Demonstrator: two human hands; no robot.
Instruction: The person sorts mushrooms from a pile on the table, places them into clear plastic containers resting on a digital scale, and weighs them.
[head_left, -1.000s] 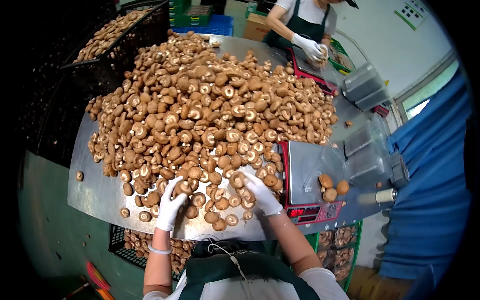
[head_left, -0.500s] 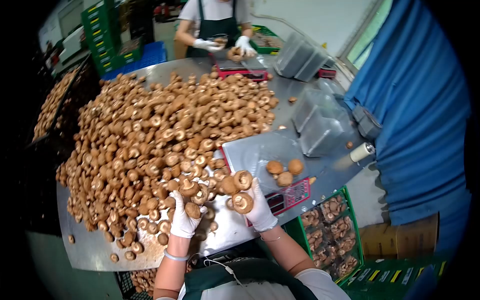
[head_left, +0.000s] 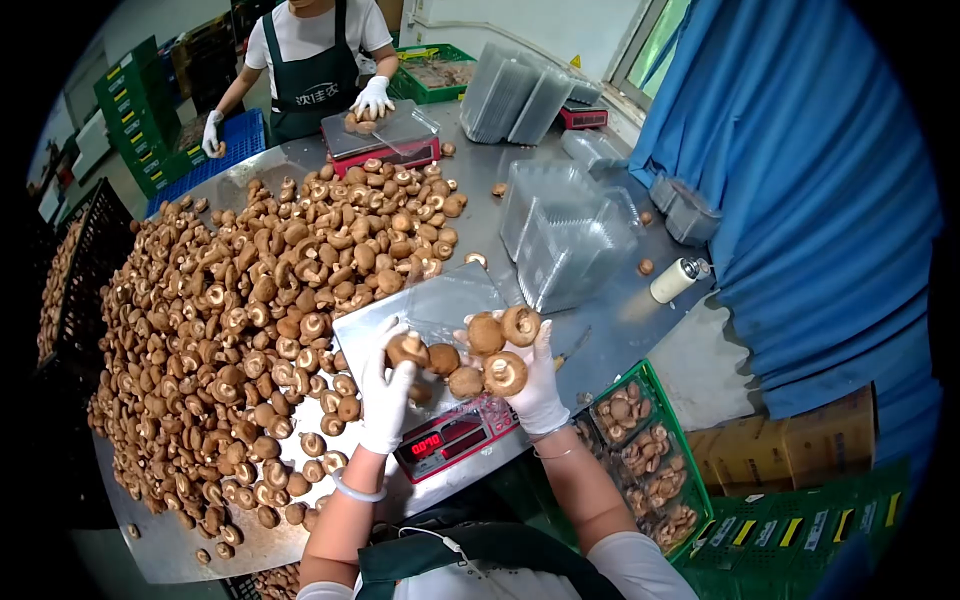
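Both my hands wear white gloves and are over the digital scale [head_left: 372, 318], whose display is lit with red digits. My left hand [head_left: 384, 405] is closed around a brown shiitake mushroom [head_left: 407, 348], held above the scale's left part. My right hand [head_left: 540, 390] grips several shiitake mushrooms [head_left: 505, 373], some showing pale stems. Between my hands, more mushrooms [head_left: 443, 359] lie on the scale, where a thin clear plastic tray [head_left: 465, 293] partly shows. A large pile of loose shiitake mushrooms [head_left: 240, 330] covers the metal table left of the scale.
Stacked clear plastic trays [head_left: 565, 235] stand behind the scale. A white cylinder [head_left: 673, 281] and a knife [head_left: 572, 347] lie rightward. A green crate [head_left: 690, 490] holds packed mushrooms at lower right. Across the table, a co-worker [head_left: 315, 75] touches mushrooms on another scale [head_left: 385, 153]. A blue curtain [head_left: 790, 200] hangs right.
My view has turned right. Both hands, still carrying mushrooms, have moved from the pile's edge to over the scale. The co-worker's one hand has moved away to the side.
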